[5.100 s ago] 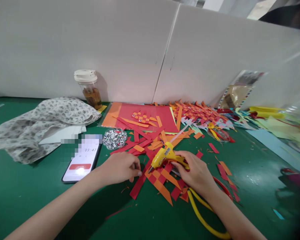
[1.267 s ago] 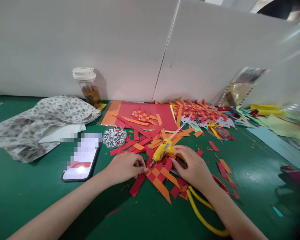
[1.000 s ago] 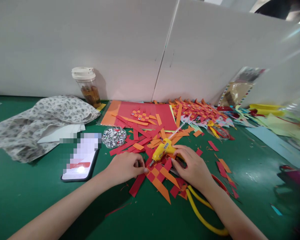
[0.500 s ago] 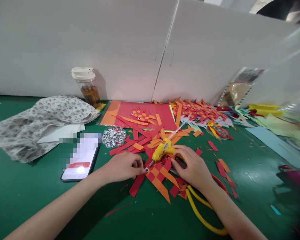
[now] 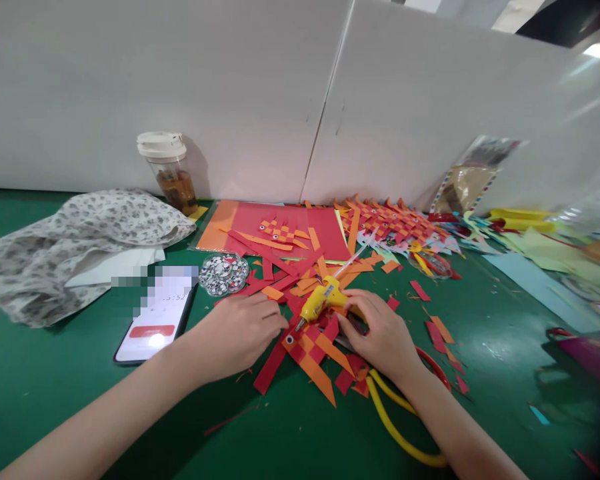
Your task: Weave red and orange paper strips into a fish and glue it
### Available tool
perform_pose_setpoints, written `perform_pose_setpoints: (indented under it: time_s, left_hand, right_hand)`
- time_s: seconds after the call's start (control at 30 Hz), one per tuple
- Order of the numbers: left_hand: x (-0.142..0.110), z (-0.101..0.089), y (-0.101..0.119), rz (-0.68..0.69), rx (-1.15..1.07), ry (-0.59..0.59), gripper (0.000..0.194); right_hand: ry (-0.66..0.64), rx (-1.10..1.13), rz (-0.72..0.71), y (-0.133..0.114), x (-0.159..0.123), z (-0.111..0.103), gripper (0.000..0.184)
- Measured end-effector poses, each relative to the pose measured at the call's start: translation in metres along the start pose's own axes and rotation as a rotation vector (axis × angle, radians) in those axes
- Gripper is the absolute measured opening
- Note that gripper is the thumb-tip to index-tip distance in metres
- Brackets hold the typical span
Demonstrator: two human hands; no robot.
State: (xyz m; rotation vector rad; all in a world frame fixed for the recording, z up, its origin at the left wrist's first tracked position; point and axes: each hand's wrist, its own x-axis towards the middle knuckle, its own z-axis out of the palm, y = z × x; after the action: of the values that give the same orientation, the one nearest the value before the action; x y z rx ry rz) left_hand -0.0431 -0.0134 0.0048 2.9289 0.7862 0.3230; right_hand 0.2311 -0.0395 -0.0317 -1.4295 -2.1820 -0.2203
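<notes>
A slip of the right hand (image 5: 377, 330), clamped on the glue gun (image 5: 321, 301), might burn the left hand (image 5: 240, 333), its grip unclear, just beside the nozzle (image 5: 301, 325) and eye (image 5: 289, 339).

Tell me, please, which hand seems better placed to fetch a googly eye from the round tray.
Probably the left hand: it is nearer the round tray, while the right hand holds the yellow glue gun.

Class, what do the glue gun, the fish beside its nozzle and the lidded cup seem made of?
Glue gun: likely plastic, smooth moulded yellow body.
Fish: matte paper or card, crisp flat edges.
Cup: glossy clear plastic or glass, brown contents showing through.
</notes>
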Motion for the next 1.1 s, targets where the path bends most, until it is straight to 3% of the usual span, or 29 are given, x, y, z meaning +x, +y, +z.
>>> perform_pose_setpoints:
  time_s: [0.13,0.27,1.1]
  left_hand:
    - [-0.013,0.034,0.007,0.048,0.078,0.126,0.024]
    - [-0.023,0.047,0.010,-0.004,0.064,0.140,0.028]
    - [-0.022,0.037,0.018,0.071,0.225,0.025,0.029]
  right_hand:
    - [0.004,0.004,0.015,-0.001,0.002,0.001,0.006]
    - [-0.002,0.012,0.016,-0.002,0.002,0.000,0.004]
    - [0.003,0.017,0.005,-0.002,0.002,0.000,0.001]
